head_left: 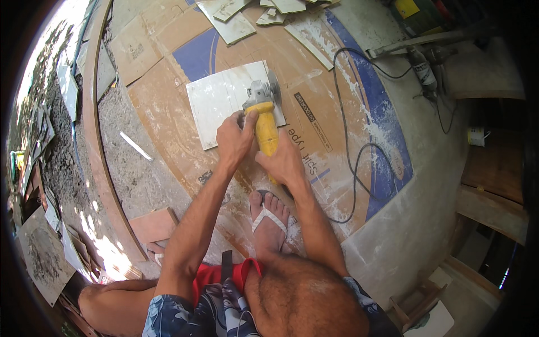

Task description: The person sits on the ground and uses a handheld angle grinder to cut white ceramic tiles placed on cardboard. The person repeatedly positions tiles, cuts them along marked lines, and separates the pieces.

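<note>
A yellow angle grinder (266,128) with a grey metal head lies lengthwise between my hands, its disc (274,85) at the right edge of a pale square tile (211,95). My right hand (284,160) is wrapped round the grinder's rear body. Up near the gear head, my left hand (236,137) closes on the yellow body from its left side; its fingertips are partly hidden. The tile lies on flattened cardboard (163,106). Whether the disc touches the tile I cannot tell.
A black power cord (349,151) loops over the cardboard to the right. Broken tile pieces (236,28) lie at the far side. A long wooden board (92,112) borders rubble on the left. My sandalled foot (270,222) rests close behind the grinder. A bottle (422,70) is at the far right.
</note>
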The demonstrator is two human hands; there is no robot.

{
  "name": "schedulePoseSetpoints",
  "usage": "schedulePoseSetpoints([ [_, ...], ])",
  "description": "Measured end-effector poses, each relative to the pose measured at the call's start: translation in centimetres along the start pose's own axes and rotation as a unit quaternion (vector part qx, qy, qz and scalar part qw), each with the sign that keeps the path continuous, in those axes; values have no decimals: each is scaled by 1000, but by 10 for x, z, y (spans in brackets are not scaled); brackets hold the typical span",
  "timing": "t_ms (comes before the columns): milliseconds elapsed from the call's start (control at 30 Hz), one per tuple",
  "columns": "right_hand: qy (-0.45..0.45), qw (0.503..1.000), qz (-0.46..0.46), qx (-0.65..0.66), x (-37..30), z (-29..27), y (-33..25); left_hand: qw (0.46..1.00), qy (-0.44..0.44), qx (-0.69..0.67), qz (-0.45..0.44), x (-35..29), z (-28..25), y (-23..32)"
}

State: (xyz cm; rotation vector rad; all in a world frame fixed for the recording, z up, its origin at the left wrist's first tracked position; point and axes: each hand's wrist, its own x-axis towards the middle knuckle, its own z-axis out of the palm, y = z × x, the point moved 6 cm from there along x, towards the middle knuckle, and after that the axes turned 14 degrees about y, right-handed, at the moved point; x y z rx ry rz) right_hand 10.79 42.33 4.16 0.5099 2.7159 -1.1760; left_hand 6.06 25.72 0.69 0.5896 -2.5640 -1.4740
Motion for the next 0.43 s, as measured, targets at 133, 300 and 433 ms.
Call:
schedulePoseSetpoints([
  [133,-12,1000,14,-7,-4,-4,-2,1000,-8,5,0,-2,-1,-1],
  [300,-8,1000,6,-4,-6,-5,-2,1000,-7,2,8,-4,0,-4],
  [433,-12,1000,14,-8,-7,-5,-2,1000,-10,6,15,-5,-1,-3],
])
